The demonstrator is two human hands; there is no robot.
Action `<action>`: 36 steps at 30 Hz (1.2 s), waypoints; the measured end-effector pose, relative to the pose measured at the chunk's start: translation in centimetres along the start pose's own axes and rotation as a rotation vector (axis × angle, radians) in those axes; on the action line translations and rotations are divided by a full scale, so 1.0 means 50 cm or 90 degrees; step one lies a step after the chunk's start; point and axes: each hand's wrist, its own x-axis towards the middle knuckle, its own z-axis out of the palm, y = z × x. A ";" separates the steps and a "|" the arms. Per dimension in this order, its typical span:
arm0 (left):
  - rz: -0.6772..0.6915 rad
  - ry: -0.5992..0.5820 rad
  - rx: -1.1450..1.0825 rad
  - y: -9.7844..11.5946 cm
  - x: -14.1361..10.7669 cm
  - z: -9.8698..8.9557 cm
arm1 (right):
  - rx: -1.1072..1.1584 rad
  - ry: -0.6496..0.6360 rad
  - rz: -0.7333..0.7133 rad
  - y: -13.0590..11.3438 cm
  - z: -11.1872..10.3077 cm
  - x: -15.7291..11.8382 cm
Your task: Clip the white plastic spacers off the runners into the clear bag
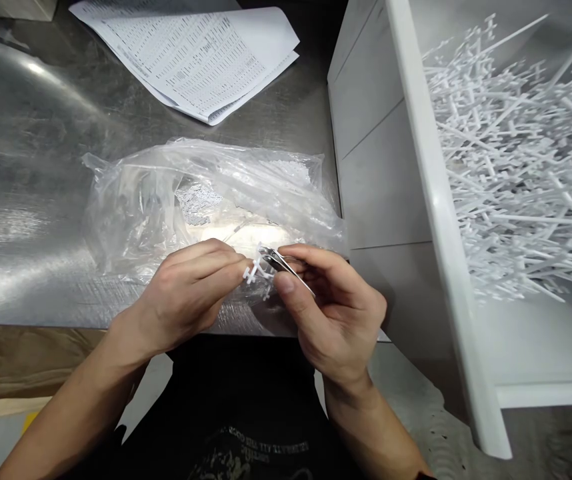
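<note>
Head view: a person in a black shirt with pale lettering (236, 407) works at the near edge of a grey, scratched metal table (26, 167). Both bare hands meet above that edge, close together.

Left hand (186, 293): grip narrow, thumb and fingers pinched on a small white, branched plastic piece (252, 273). The piece sticks out past the fingertips into the gap between the hands. Right hand (336, 307): grip narrow as well, thumb below and fingers above a pair of shiny silver metal clippers (289, 268). The clippers slant up to the left, their head right at the branched piece; from here I cannot tell whether the cutting edges close on it.

Just beyond the hands, a crumpled clear plastic bag (136, 227) lies on the table. Small flat whitish-grey bits (197, 202) show in a cluster at the bag; more pale bits show towards its right end, blurred by the film.

Farther back: printed white paper sheets (206, 60), curled at the edges. On the right, well apart from the hands, a white, straight-walled bin (439, 207) contains a tangled heap of thin white plastic sticks with short crossbars (526, 173).
</note>
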 end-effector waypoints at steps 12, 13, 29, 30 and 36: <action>-0.004 -0.031 -0.006 0.001 -0.001 -0.004 | -0.003 0.040 0.074 -0.002 0.009 0.009; -0.007 -0.039 -0.012 0.001 -0.001 -0.004 | 0.001 0.049 0.090 -0.001 0.011 0.011; -0.046 -0.040 -0.019 0.005 -0.001 0.002 | 0.101 0.026 0.139 -0.013 0.012 0.020; -0.044 -0.040 -0.015 0.005 -0.001 0.002 | 0.102 0.025 0.137 -0.014 0.013 0.020; -0.047 -0.041 -0.010 0.006 -0.002 0.004 | 0.108 0.020 0.129 -0.021 0.014 0.016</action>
